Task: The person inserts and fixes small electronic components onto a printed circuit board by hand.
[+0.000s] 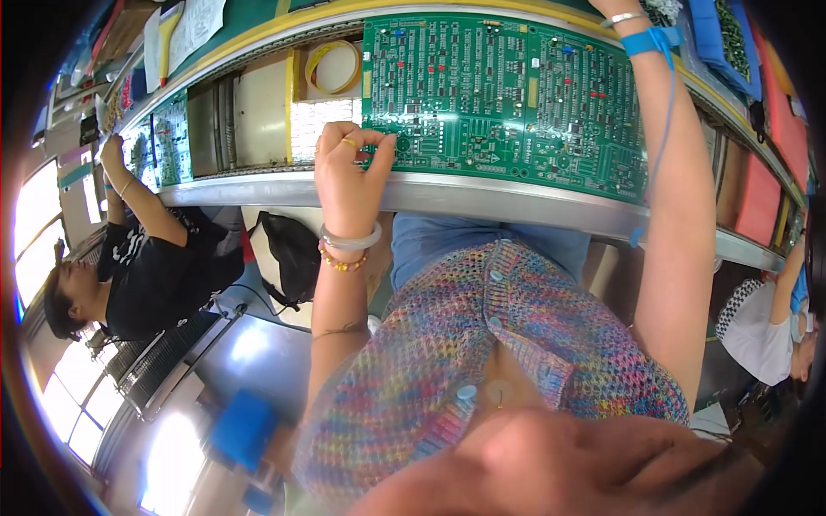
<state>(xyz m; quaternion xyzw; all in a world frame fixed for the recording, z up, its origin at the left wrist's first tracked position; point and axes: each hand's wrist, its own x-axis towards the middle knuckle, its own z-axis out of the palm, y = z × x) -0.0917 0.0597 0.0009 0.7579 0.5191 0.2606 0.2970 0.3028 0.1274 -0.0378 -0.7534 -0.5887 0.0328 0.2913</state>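
Note:
A wide green circuit board panel, dotted with small components, lies across the rails of the line in front of me. Over its left edge is my left hand, thumb and forefinger drawn together in a pinch; whatever they hold, if anything, is too small to make out. My right arm reaches past the board's right part to the far side. Only the wrist end of my right hand shows at the top edge, its fingers cut off from view. A blue wrist strap with a cord is on that arm.
A yellowish tape roll lies left of the board. The metal rail runs along the near side. Blue bins of parts stand far right, by red bins. At left, a co-worker's hand is beside other boards.

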